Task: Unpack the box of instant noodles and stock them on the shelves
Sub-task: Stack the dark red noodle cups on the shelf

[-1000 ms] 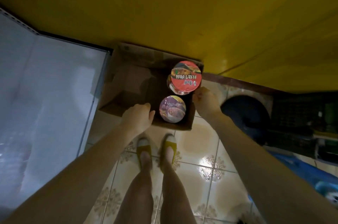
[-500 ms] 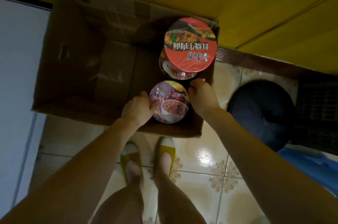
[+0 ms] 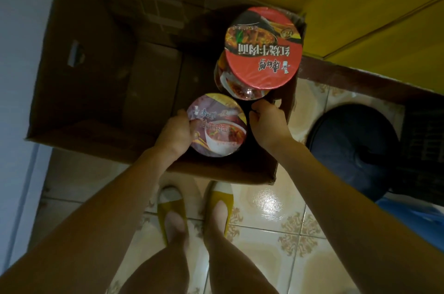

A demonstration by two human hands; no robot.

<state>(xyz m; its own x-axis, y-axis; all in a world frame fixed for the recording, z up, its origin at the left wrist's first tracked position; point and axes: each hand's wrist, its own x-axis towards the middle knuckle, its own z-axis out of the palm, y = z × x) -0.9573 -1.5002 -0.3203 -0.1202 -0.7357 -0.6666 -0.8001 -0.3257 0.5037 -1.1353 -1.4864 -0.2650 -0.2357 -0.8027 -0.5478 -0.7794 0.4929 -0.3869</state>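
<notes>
1. Both hands, left (image 3: 176, 134) and right (image 3: 268, 123), are clasping the purple cup (image 3: 217, 125) by its sides, inside the box (image 3: 79, 91).
2. Cup is looking light, film-slick; rim grip is seeming safest.

left hand (image 3: 175, 130) curled, right hand (image 3: 269, 123) curled

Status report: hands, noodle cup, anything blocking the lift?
Left hand and right hand clasp the purple-lidded cup from both sides, inside the cardboard box. Red-lidded cups stacked just behind, close. Nothing above.
</notes>
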